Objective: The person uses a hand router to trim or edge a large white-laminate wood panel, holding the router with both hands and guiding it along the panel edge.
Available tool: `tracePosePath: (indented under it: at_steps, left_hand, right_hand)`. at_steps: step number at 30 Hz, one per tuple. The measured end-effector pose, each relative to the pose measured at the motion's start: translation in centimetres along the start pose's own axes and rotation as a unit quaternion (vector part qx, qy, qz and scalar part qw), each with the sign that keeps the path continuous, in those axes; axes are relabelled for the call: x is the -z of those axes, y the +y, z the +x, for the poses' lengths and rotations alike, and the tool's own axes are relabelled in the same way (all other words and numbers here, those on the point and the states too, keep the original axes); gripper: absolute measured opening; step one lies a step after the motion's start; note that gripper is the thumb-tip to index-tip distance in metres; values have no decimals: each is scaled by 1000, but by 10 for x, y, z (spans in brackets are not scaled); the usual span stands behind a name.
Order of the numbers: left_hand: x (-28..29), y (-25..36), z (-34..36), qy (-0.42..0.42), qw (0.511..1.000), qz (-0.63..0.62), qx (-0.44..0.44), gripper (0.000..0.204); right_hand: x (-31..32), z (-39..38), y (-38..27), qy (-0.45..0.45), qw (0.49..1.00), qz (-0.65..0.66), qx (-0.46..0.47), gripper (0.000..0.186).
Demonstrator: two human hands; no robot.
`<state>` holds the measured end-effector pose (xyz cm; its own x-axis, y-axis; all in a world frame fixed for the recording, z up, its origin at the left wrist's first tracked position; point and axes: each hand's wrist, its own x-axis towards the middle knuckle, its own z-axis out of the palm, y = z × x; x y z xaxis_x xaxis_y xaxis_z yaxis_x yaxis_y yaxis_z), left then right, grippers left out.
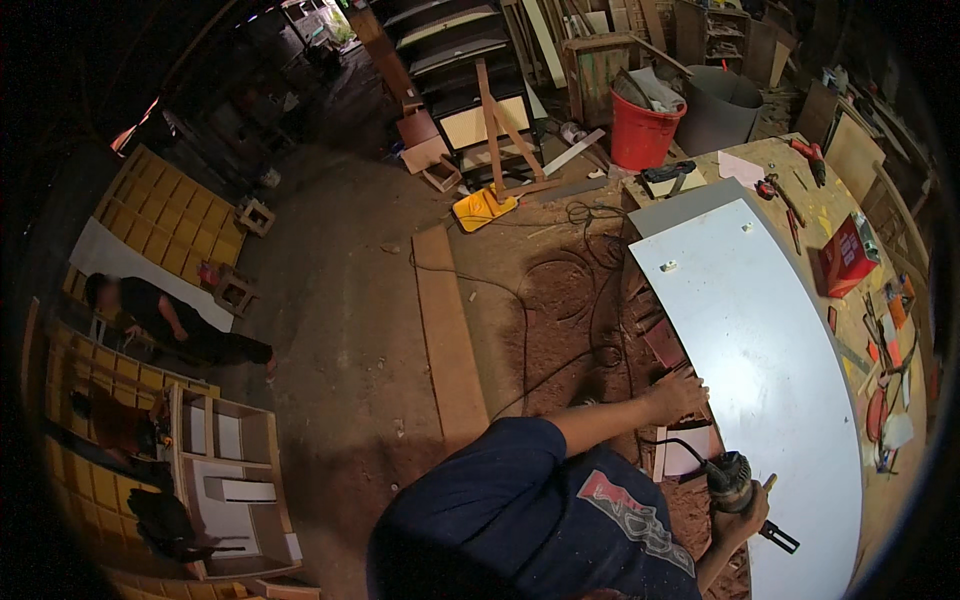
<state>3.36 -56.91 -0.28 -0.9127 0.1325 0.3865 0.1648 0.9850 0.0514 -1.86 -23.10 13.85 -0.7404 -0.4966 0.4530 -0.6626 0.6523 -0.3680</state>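
A large white panel (765, 330) with one curved side lies on the workbench at my right. At its near edge, my left hand (678, 397) grips the rim with bent fingers. My right hand (745, 520) is closed around a corded black power tool (731, 480), held low over the panel's edge. A dark slotted bar (780, 537) sticks out from the tool over the white surface. The tool's exact kind does not show clearly. Two small metal fittings (668, 266) sit toward the panel's far end.
The workbench (800, 200) also bears a red box (848, 256), a red-and-black drill (808, 160) and hand tools. A red bucket (648, 125) stands behind it. Cables (525, 310) and a long brown board (447, 340) lie on the floor. Two people work by cabinet frames (225, 470) at left.
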Motion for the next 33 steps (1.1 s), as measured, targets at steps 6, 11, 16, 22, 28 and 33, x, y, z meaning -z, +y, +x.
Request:
tracePosePath:
  at_steps: [6, 11, 16, 22, 28, 33]
  left_hand:
    - [9, -36, -6, -42, 998, 35, 27, 51]
    - [18, -68, -11, -61, 995, 1, 84, 56]
    - [24, -99, -23, -60, 992, 55, 99, 60]
    - [43, -129, -25, -114, 984, 53, 127, 68]
    - [31, -189, -34, 29, 990, 49, 131, 47]
    - [42, -240, -46, -16, 987, 43, 154, 57]
  right_hand:
    - [3, -5, 10, -11, 1000, -25, -5, 64]
    - [2, -4, 11, 4, 1000, -22, 11, 64]
    - [-4, 2, 8, 1, 1000, -15, 26, 63]
    - [-13, 9, -1, 6, 999, -18, 43, 64]
    - [-21, 30, -36, 13, 999, -20, 46, 63]
    - [-24, 57, -76, 55, 998, -35, 13, 59]
